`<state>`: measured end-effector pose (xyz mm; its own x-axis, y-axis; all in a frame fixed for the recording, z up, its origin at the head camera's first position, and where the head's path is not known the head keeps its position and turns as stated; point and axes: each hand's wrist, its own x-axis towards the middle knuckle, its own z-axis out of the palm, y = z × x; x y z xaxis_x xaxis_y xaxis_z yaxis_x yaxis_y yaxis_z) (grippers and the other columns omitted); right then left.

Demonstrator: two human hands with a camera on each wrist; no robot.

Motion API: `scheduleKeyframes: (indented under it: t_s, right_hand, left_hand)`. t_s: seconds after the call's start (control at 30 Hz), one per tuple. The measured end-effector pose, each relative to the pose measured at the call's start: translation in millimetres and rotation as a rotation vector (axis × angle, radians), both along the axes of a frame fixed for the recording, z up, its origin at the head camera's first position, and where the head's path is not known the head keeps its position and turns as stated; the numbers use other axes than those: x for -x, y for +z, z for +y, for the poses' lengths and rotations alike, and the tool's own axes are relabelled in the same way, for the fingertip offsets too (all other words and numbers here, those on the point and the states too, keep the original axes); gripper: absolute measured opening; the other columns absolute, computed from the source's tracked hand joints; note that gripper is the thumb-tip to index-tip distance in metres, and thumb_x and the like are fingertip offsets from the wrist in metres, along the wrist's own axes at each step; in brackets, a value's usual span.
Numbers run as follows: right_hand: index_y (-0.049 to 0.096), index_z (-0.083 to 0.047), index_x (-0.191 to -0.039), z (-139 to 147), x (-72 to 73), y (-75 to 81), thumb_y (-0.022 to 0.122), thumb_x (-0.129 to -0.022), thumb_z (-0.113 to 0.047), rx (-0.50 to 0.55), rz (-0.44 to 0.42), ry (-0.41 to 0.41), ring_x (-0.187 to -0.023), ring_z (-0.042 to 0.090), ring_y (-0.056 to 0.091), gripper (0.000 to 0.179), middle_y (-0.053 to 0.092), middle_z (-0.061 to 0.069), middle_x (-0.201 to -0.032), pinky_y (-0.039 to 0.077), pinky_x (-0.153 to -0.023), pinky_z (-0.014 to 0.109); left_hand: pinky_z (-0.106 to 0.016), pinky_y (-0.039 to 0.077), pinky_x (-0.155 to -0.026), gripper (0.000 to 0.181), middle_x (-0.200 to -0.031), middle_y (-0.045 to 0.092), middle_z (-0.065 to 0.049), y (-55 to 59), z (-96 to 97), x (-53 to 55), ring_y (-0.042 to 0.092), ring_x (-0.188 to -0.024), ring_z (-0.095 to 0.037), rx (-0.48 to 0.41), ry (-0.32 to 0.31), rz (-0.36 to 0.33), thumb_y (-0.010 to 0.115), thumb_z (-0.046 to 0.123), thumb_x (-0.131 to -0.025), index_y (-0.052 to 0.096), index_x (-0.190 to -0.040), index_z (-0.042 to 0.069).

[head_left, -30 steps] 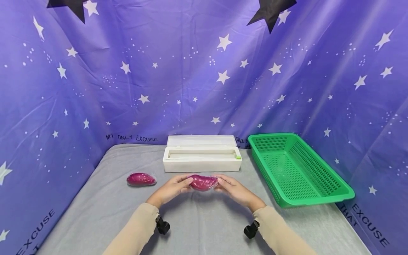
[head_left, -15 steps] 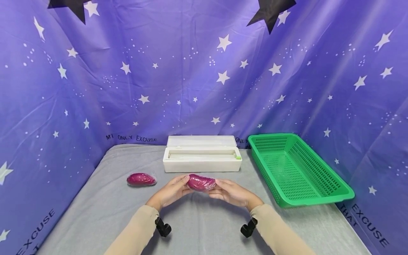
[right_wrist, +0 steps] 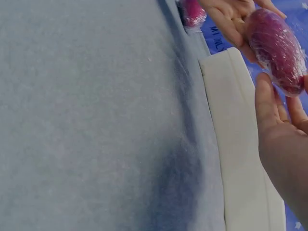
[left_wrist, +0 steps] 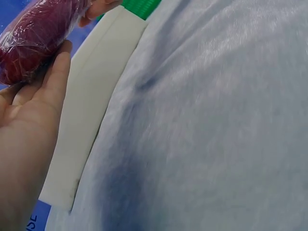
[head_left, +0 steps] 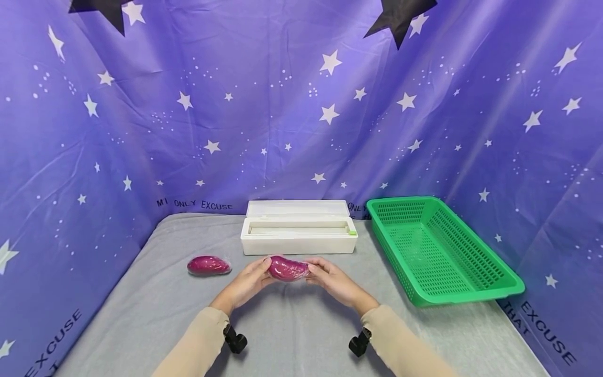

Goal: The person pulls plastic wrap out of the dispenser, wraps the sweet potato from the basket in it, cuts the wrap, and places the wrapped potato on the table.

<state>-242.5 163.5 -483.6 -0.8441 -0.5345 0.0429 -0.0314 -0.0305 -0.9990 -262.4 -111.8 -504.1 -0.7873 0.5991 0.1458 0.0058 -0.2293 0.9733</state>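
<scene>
Between both hands, above the table, is a curved reddish-purple vegetable (head_left: 288,268) in clear cling film; whether it is an eggplant or a sweet potato I cannot tell. My left hand (head_left: 247,281) grips its left end, thumb on top and fingers beneath. At the right end my right hand (head_left: 336,281) pinches it between thumb and fingers. Wrinkled film shows on the vegetable (right_wrist: 276,50) in the right wrist view. A second film-wrapped purple vegetable (head_left: 208,265) lies on the table to the left. Just behind the hands stands a white cling film dispenser (head_left: 299,245), its lid up.
A green perforated basket (head_left: 414,283) stands at the right side of the table. Grey cloth (head_left: 292,335) covers the tabletop. A purple curtain with stars (head_left: 282,104) hangs close behind and along both sides. The dispenser carries a small green slider (head_left: 352,233).
Both hands have shifted a little left with the wrapped vegetable. My right fingers changed their hold at its right end. The second vegetable, dispenser and basket stayed put.
</scene>
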Motion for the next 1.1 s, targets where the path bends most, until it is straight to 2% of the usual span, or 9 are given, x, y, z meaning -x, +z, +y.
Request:
scheduleKeyframes:
  t_s: [0.13, 0.3, 0.43, 0.53, 0.6, 0.8, 0.87, 1.0, 1.1]
  right_hand:
    - [0.047, 0.007, -0.139, -9.0, -2.5, 0.4, 0.055, -0.104, -0.022, -0.039, 0.036, -0.054, -0.118, 0.035, 0.059, 0.046, 0.060, 0.018, -0.126, 0.045, -0.105, 0.045]
    - [0.052, 0.002, -0.137, -19.9, -3.3, -1.9, 0.063, -0.100, -0.020, -0.076, 0.068, -0.051, -0.118, 0.045, 0.055, 0.044, 0.063, 0.014, -0.121, 0.046, -0.103, 0.048]
    - [0.052, 0.004, -0.136, -30.0, -1.6, -4.9, 0.062, -0.100, -0.017, -0.047, 0.066, -0.055, -0.119, 0.048, 0.053, 0.042, 0.064, 0.014, -0.120, 0.045, -0.104, 0.052]
    - [0.053, 0.004, -0.136, -38.4, -0.1, -5.9, 0.062, -0.101, -0.016, -0.037, 0.063, -0.064, -0.119, 0.047, 0.054, 0.041, 0.064, 0.013, -0.120, 0.045, -0.104, 0.051]
    - [0.052, 0.005, -0.136, -45.1, 0.9, -5.9, 0.061, -0.101, -0.016, -0.035, 0.067, -0.065, -0.119, 0.045, 0.055, 0.042, 0.065, 0.014, -0.120, 0.045, -0.104, 0.050]
    - [0.054, 0.003, -0.135, -67.2, 1.1, -5.5, 0.061, -0.101, -0.018, -0.051, 0.060, -0.065, -0.117, 0.044, 0.056, 0.040, 0.066, 0.010, -0.116, 0.046, -0.102, 0.052]
    - [0.056, 0.001, -0.134, -74.3, 1.2, -6.1, 0.062, -0.101, -0.018, -0.067, 0.065, -0.058, -0.114, 0.039, 0.059, 0.039, 0.066, 0.008, -0.115, 0.045, -0.102, 0.054]
    - [0.061, -0.002, -0.130, -89.8, 0.4, -6.3, 0.065, -0.099, -0.018, -0.103, 0.096, -0.060, -0.102, 0.023, 0.062, 0.035, 0.067, 0.004, -0.110, 0.048, -0.096, 0.053]
    - [0.065, -0.004, -0.126, -102.1, 0.1, -7.3, 0.069, -0.096, -0.017, -0.128, 0.113, -0.070, -0.095, 0.016, 0.061, 0.033, 0.068, 0.002, -0.105, 0.052, -0.090, 0.043]
  left_hand:
    - [-0.037, 0.043, -0.107, 0.056, -0.136, 0.056, -0.020, 0.2, -7.2, -1.7, 0.059, -0.122, -0.021, 0.011, 0.036, -0.010, 0.035, 0.030, -0.111, 0.034, -0.144, -0.016]
    - [-0.037, 0.043, -0.106, 0.064, -0.143, 0.047, -0.029, 4.6, -17.8, -6.5, 0.055, -0.127, -0.031, 0.092, 0.108, -0.013, 0.039, 0.036, -0.110, 0.030, -0.149, -0.013]
    - [-0.038, 0.046, -0.103, 0.059, -0.144, 0.045, -0.028, 10.6, -27.2, -10.6, 0.057, -0.122, -0.037, 0.216, 0.257, 0.031, 0.046, 0.037, -0.108, 0.035, -0.152, 0.000]
    - [-0.040, 0.051, -0.098, 0.050, -0.136, 0.050, -0.023, 15.5, -35.9, -12.3, 0.063, -0.110, -0.032, 0.301, 0.371, 0.076, 0.053, 0.033, -0.106, 0.044, -0.148, 0.008]
    - [-0.041, 0.052, -0.095, 0.046, -0.131, 0.053, -0.023, 18.4, -42.8, -13.0, 0.064, -0.103, -0.029, 0.325, 0.411, 0.104, 0.055, 0.028, -0.105, 0.047, -0.145, 0.008]
    - [-0.038, 0.051, -0.094, 0.049, -0.135, 0.055, -0.016, 23.0, -71.7, -18.2, 0.062, -0.110, -0.026, 0.436, 0.451, 0.134, 0.071, 0.029, -0.096, 0.055, -0.138, 0.011]
    - [-0.035, 0.052, -0.092, 0.049, -0.132, 0.058, -0.013, 23.1, -82.6, -20.1, 0.062, -0.111, -0.026, 0.459, 0.453, 0.137, 0.075, 0.029, -0.092, 0.059, -0.135, 0.012]
    - [-0.035, 0.056, -0.085, 0.044, -0.121, 0.065, -0.013, 22.4, -104.8, -21.7, 0.066, -0.102, -0.024, 0.447, 0.426, 0.160, 0.077, 0.023, -0.091, 0.063, -0.131, 0.009]
    - [-0.034, 0.057, -0.082, 0.042, -0.117, 0.065, -0.014, 20.9, -119.8, -21.4, 0.067, -0.095, -0.020, 0.429, 0.409, 0.186, 0.077, 0.018, -0.090, 0.064, -0.129, 0.005]
